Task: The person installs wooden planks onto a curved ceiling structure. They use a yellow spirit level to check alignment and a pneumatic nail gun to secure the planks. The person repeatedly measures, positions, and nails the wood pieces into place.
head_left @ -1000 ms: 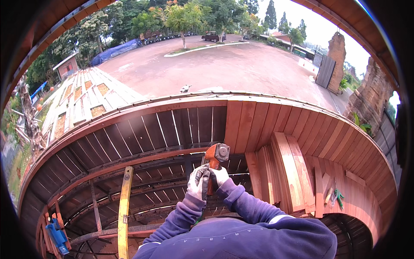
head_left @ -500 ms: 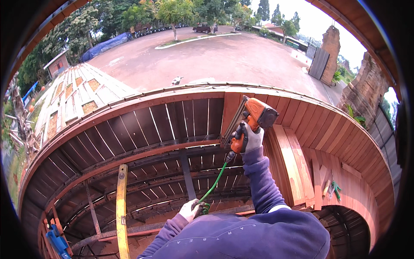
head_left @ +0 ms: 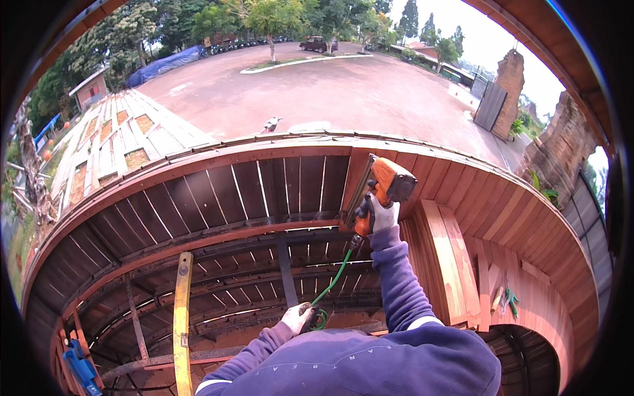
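My right hand [head_left: 383, 210], in a white and dark glove, is shut on an orange nail gun [head_left: 391, 179]. The gun's nose and long magazine rest at the left edge of the reddish-brown boards [head_left: 449, 185] on the curved wall, beside the darker slatted section [head_left: 240, 188]. A green air hose [head_left: 338, 276] runs down from the gun's handle. My gloved left hand [head_left: 297, 317] grips this hose low in the middle, near a small coil of it.
A yellow level [head_left: 181, 317] stands upright at lower left, with a blue tool [head_left: 80, 366] beyond it. Loose planks [head_left: 446, 264], pliers and small tools [head_left: 508, 300] lie at right. A paved yard [head_left: 317, 92] with a car [head_left: 319, 43] spreads outside the curved rim [head_left: 251, 146].
My hands were together around the upright gun; since then my right hand has carried it up and right to the boards, while my left moved down onto the hose. Lately the gun dropped slightly.
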`<state>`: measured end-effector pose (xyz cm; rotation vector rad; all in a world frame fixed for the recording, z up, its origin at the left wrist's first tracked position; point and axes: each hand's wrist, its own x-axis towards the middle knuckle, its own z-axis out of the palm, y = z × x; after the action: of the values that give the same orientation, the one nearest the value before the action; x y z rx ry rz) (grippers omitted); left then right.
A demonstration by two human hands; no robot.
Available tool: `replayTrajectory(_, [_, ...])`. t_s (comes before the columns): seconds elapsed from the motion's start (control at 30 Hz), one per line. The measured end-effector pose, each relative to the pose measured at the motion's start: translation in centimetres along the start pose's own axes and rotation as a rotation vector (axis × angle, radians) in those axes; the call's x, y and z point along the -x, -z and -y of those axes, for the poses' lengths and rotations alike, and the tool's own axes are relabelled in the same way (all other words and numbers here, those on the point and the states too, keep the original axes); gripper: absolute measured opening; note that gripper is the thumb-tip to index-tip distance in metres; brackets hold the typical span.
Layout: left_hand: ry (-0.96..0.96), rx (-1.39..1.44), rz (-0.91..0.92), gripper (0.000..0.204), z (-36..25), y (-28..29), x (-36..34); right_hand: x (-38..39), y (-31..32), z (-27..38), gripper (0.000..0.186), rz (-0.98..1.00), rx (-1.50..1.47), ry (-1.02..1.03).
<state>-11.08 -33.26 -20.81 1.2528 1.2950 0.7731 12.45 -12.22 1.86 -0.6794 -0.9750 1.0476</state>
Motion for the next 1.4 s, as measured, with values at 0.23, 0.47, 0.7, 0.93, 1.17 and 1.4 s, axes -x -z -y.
replayTrajectory(0.23, [-0.035,-0.123,0.076,0.042,1.3,0.9,-0.7,1.2,-1.1,0.1,0.024,0.059,0.005,-0.05])
replayTrajectory(0.47, [-0.036,-0.042,0.047,0.026,0.3,0.6,-1.0,0.5,-1.6,0.3,0.019,0.072,-0.016,-0.053])
replayTrajectory(0.7, [0.062,0.086,0.055,0.018,-5.3,1.8,4.5,5.3,-0.1,-0.4,0.011,-0.03,0.005,-0.133])
replayTrajectory(0.93, [0.072,0.089,-0.193,0.022,-5.2,3.0,12.9,9.0,3.1,-4.2,0.008,-0.187,-0.211,-0.488])
replayTrajectory(1.17, [0.366,-0.141,-0.256,0.019,-4.0,0.2,21.7,15.9,2.2,-7.3,0.01,-0.216,-0.558,-0.946])
replayTrajectory(1.4, [0.451,-0.276,-0.448,0.017,-7.8,-4.5,25.9,19.8,-0.2,-9.1,0.01,-0.005,-0.76,-1.09])
